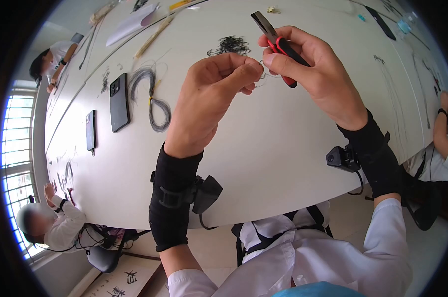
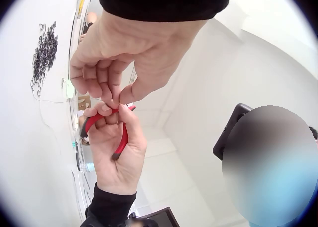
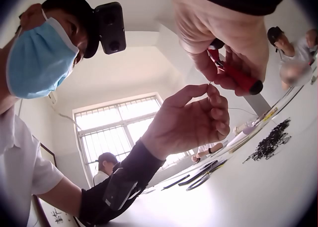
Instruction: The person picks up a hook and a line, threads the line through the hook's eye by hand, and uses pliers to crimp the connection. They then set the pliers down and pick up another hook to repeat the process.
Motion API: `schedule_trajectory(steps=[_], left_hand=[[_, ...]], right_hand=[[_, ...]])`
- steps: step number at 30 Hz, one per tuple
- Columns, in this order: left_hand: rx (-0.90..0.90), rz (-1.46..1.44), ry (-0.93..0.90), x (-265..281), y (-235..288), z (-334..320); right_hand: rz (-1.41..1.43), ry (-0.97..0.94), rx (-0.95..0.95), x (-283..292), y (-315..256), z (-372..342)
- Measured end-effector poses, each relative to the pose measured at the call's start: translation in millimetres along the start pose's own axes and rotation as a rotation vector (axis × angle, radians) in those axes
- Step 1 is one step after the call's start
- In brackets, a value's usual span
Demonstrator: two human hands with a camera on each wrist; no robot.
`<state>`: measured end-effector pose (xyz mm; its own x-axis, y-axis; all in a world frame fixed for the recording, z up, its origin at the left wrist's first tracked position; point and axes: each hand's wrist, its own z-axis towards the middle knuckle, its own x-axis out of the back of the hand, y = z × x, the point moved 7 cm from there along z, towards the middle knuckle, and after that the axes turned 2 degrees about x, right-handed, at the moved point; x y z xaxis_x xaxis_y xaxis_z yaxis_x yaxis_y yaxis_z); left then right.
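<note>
My left hand (image 1: pixel 204 89) pinches a thin piece of wire (image 3: pixel 209 83) between thumb and index finger. Right beside it, my right hand (image 1: pixel 315 69) holds red-and-black handled pliers (image 1: pixel 283 45) in its palm and fingers, the metal jaws pointing up and away from the wire. The right thumb and fingertip meet at the wire too, almost touching the left fingertips. Both hands are raised over the white table (image 1: pixel 263 143). Just beyond them on the table lies a pile of small bent black wire pieces (image 1: pixel 234 45).
Left of my hands lie a bundle of grey wire (image 1: pixel 150 101) tied with yellow, a large dark phone (image 1: pixel 119 103) and a smaller phone (image 1: pixel 91 130). White paper (image 1: pixel 132 24) lies at the far left, a black strip (image 1: pixel 380 23) at the far right. Other people sit around the table.
</note>
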<state>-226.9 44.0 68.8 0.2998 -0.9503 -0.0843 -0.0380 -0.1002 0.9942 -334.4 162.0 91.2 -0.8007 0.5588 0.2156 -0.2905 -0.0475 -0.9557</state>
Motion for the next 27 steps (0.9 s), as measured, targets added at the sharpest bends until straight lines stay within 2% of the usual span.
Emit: schedule_trajectory(steps=[6, 10, 16, 19, 27], left_hand=[[-0.052, -0.157, 0.134, 7, -4, 1], [-0.054, -0.208, 0.133, 4, -8, 2], [-0.038, -0.246, 0.110, 1, -11, 2], [-0.032, -0.253, 0.117, 1, -10, 1], [-0.039, -0.248, 0.128, -2, -10, 0]], right_hand=[[0.132, -0.035, -0.062, -11, 3, -1], [0.142, -0.062, -0.137, -13, 15, -4], [0.270, -0.023, -0.137, -15, 19, -2], [0.245, -0.026, -0.150, -13, 17, -2], [0.342, -0.110, -0.220, -14, 22, -4]])
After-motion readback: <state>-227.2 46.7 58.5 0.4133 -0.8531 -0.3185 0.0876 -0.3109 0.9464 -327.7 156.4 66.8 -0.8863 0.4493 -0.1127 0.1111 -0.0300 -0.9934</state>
